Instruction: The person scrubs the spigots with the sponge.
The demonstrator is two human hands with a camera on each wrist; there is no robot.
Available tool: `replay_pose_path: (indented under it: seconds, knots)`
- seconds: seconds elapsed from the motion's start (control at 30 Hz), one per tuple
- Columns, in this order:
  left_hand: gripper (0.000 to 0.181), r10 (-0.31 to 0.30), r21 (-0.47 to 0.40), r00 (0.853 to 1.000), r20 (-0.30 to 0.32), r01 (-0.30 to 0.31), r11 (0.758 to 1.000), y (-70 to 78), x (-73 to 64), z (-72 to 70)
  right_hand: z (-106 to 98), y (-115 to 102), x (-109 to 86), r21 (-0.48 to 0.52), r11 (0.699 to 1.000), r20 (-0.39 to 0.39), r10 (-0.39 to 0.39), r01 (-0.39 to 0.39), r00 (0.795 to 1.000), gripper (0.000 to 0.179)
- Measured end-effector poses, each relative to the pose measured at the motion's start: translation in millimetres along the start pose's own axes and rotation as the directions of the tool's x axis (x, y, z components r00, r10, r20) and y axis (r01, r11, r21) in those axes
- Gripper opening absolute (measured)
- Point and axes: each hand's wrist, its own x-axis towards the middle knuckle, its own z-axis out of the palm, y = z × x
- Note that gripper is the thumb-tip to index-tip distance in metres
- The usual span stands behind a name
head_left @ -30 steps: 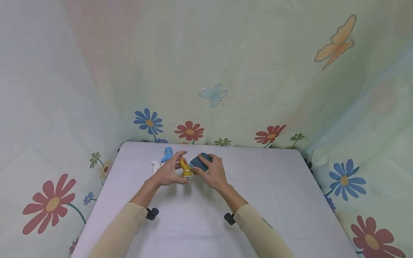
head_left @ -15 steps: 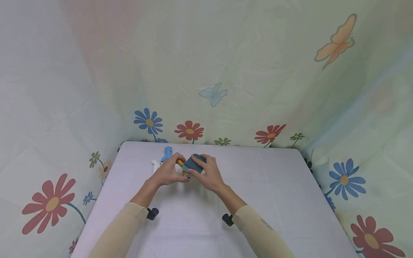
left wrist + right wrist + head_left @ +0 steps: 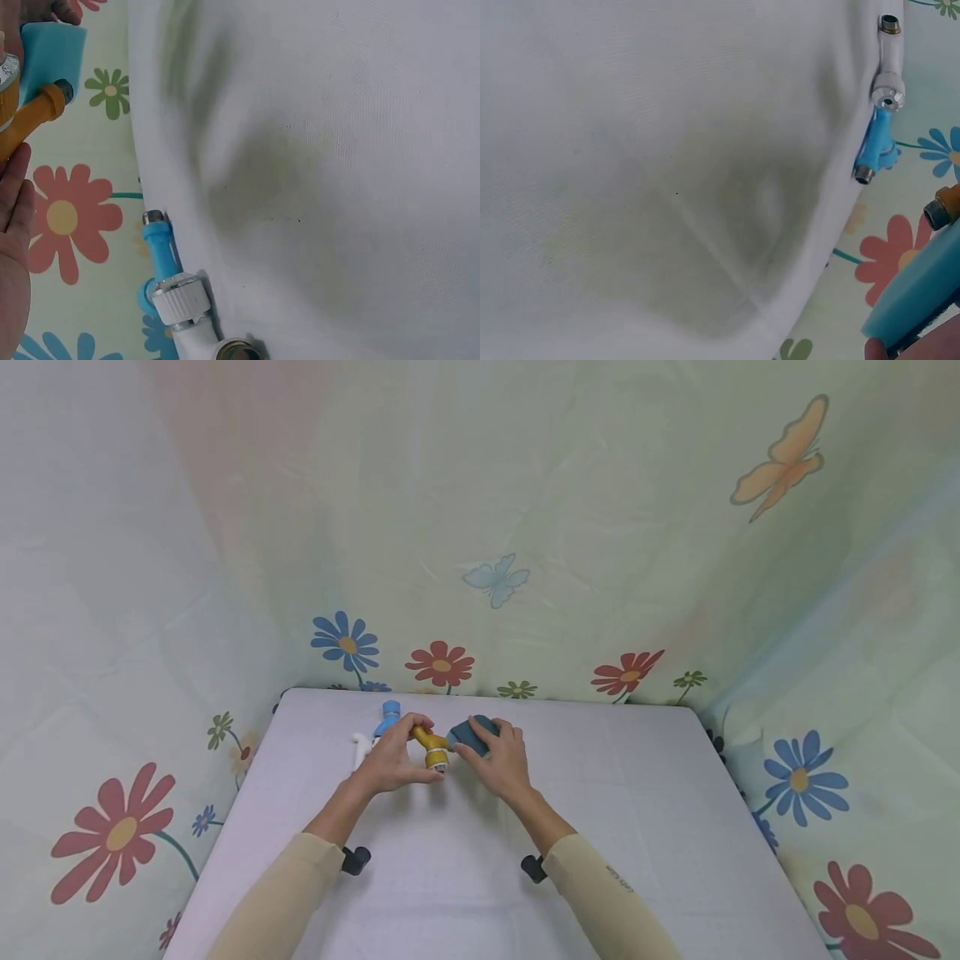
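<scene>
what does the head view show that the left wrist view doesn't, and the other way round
Only the head view: the orange butterfly, the pale blue butterfly and the beige sleeves.

Only the left wrist view: the blue fitting's metal tip and the dark open mouth of the white pipe.

Both: the left hand holding the yellow fitting, the right hand gripping the teal pad, and the white cloth.
</scene>
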Motion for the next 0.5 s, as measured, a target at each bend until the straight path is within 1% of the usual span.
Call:
replay_pose_path:
  seconds: [0.07, 0.17, 0.23, 0.27, 0.3, 0.33, 0.4, 0.5]
  knots:
    - [0.083, 0.001, -0.005, 1.0, 0.006, -0.001, 1.0, 0.6, -0.3, -0.4, 0.0, 2.9, 0.3, -0.008, 1.0, -0.005, 0.027, -0.027, 1.0, 0.069]
    - [0.081, -0.003, -0.037, 1.0, -0.001, 0.003, 0.999, 1.3, -0.9, -1.6, -0.1, 6.2, 1.6, 0.02, 0.996, -0.004, 0.085, -0.085, 0.996, 0.072]
    - [0.079, -0.012, -0.062, 1.0, -0.024, 0.011, 0.998, 1.9, -0.9, -2.8, 0.1, 8.0, 2.6, 0.095, 0.984, 0.011, 0.152, -0.153, 0.988, 0.074]
    - [0.078, -0.019, -0.078, 0.999, -0.039, 0.016, 0.997, 2.0, -0.8, -3.4, 0.3, 8.7, 3.2, 0.148, 0.969, 0.027, 0.194, -0.196, 0.981, 0.076]
    - [0.077, -0.028, -0.099, 0.998, -0.055, 0.023, 0.995, 2.2, -0.7, -4.0, 0.6, 9.2, 3.9, 0.21, 0.948, 0.047, 0.236, -0.24, 0.971, 0.077]
    - [0.076, -0.036, -0.116, 0.997, -0.069, 0.028, 0.993, 2.2, -0.5, -4.4, 0.8, 9.6, 4.3, 0.274, 0.919, 0.075, 0.274, -0.284, 0.959, 0.079]
    - [0.075, -0.047, -0.156, 0.995, -0.088, 0.032, 0.987, 1.8, 0.1, -4.6, 0.8, 9.3, 4.7, 0.392, 0.847, 0.149, 0.325, -0.358, 0.934, 0.082]
    - [0.076, -0.046, -0.212, 0.994, -0.097, 0.025, 0.977, -1.0, 0.9, -3.4, 0.7, 6.9, 6.7, 0.509, 0.757, 0.262, 0.318, -0.41, 0.911, 0.085]
